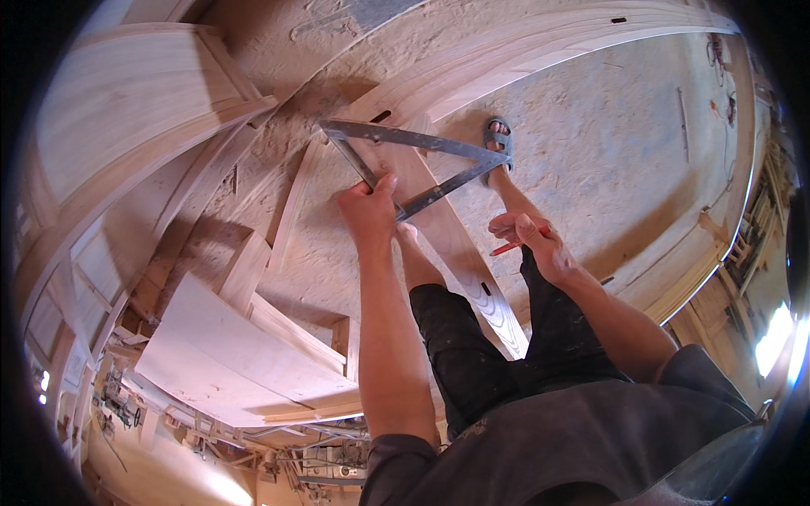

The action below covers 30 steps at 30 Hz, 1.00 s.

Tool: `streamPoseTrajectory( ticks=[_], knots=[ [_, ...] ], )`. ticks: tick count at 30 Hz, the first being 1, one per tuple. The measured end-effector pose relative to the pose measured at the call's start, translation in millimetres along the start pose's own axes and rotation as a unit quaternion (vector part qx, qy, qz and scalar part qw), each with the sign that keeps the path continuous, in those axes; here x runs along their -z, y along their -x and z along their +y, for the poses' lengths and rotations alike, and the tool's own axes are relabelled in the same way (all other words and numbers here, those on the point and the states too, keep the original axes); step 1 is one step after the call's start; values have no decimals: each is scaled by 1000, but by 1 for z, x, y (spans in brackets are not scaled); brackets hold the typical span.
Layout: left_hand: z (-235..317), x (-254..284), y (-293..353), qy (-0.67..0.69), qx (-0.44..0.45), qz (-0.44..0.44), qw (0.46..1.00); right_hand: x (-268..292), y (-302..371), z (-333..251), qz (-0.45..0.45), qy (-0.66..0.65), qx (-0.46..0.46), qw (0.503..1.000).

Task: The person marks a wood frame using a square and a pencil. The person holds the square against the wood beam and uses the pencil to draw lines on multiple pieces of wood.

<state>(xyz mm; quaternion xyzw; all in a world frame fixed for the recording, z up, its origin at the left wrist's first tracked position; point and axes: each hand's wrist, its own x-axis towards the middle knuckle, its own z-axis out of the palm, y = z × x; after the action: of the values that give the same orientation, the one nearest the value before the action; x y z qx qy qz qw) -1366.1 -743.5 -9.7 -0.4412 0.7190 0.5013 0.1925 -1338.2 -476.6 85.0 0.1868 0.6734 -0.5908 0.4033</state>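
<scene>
My left hand (369, 207) is closed on one corner of a grey triangular set square (422, 139), its thumb along the edge. The square's open frame lies over or just above a long pale wooden board (460, 244) that runs between my legs; whether it rests flat I cannot tell. To the right of the board, my right hand (536, 240) grips a thin red pencil (505, 249), its tip pointing left. A dark slot (485, 289) is cut in the board near my knees.
Large wooden panels with curved-looking edges (143, 84) stand at the left. A pale sheet (228, 354) lies at the lower left. Another long board (540, 46) crosses the far side. My sandalled foot (499, 139) stands on the dusty floor (607, 126). Wood pieces (751, 244) are stacked at the right.
</scene>
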Motion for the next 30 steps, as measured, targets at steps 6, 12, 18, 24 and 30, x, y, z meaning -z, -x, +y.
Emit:
streamPoseTrajectory(
  ticks=[6,12,18,24,30],
  knots=[
    [0,0,1,13,-1,3,1000,4,-7,-23,-50,182,69,980],
    [1,-1,0,4,3,5,1000,-4,-8,-28,-66,54,10,996],
    [-4,-3,-2,4,10,13,1000,-4,-17,-24,-26,113,75,990],
    [-1,-2,-1,-18,35,10,999,-13,-72,-70,-90,124,201,967],
    [7,1,2,-4,24,2,1000,-56,-119,-113,-79,238,318,914]
  ],
)
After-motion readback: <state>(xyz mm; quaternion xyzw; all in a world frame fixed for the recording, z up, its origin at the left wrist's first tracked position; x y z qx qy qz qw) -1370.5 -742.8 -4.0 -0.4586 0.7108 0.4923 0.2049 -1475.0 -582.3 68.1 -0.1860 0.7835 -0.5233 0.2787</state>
